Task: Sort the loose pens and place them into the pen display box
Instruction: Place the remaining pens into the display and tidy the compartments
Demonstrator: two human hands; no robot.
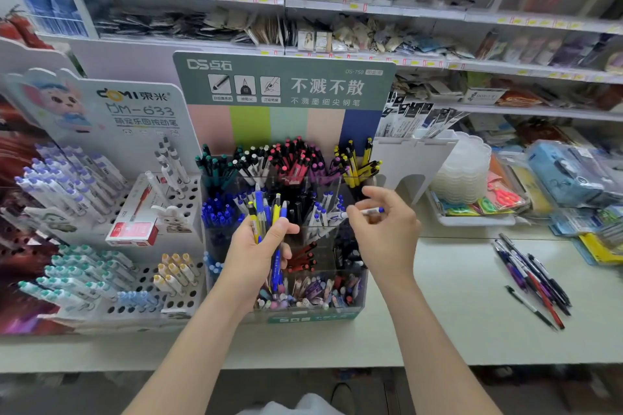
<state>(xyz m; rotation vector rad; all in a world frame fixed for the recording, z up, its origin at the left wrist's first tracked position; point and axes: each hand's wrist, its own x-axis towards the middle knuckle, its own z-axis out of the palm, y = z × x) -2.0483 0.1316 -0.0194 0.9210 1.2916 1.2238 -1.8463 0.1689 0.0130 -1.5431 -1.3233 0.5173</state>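
The pen display box (313,315) is a clear tiered stand with a green header, its compartments packed with pens sorted by colour. My left hand (251,251) hovers in front of its middle tiers, shut on a bundle of pens (266,216) with blue and yellow barrels. My right hand (387,229) is just right of it, pinching a single white pen with a blue tip (369,211) held level above the box's right side. A pile of loose pens (532,274) lies on the white counter to the right.
A white peg-hole pen stand (182,296) with purple, teal and yellow pens stands left of the box, a red pen carton (133,229) on it. Stacked white trays (462,175) and packaged stationery (569,172) sit at the right. Shelves of goods rise behind. The counter edge (303,365) runs near me.
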